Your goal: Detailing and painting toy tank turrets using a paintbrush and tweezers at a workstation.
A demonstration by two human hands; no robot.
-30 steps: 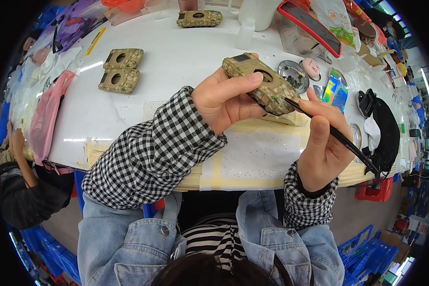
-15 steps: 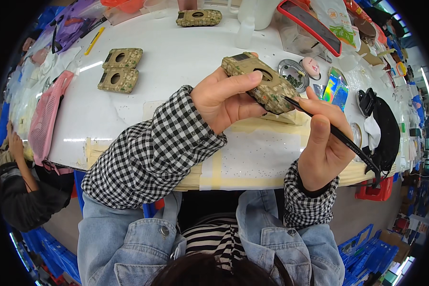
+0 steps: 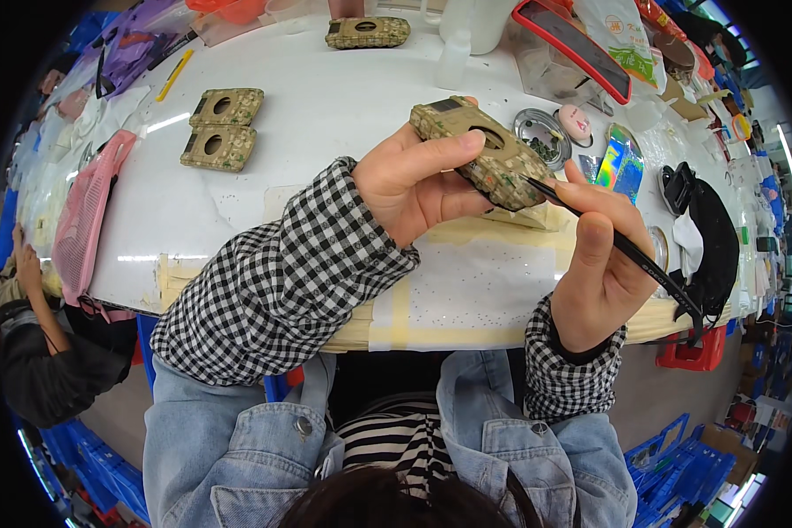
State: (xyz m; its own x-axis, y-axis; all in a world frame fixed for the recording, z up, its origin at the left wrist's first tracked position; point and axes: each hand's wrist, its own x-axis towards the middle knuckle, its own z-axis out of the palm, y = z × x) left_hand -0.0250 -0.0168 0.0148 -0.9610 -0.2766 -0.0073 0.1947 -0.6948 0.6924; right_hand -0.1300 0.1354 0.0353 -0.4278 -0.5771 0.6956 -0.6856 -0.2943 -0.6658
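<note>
My left hand (image 3: 414, 180) grips a camouflage-painted toy tank hull (image 3: 508, 172), thumb on top beside the round hole, fingers underneath. The hull is tilted, its near right end lower. In my right hand (image 3: 603, 264) are black tweezers (image 3: 629, 251), held like a pen. Their tips are at the hull's near right corner; whether anything is pinched in them is too small to tell. A round dish (image 3: 537, 123) with small dark green parts stands just beyond the hull. Two more camouflage hulls (image 3: 224, 107) rest together on the table at the left, and a third hull (image 3: 368, 33) lies at the far side.
White paper (image 3: 466, 295) with tiny specks is taped along the table's front edge. At the back right are a red-cased phone (image 3: 572, 48), a small bottle (image 3: 453, 60) and a pink round item (image 3: 575, 123). A pink mesh bag (image 3: 88, 216) hangs at the left edge, near another person's arm (image 3: 40, 290).
The tweezers and my right hand have shifted very slightly at the hull's corner. My left hand still holds the hull in nearly the same place.
</note>
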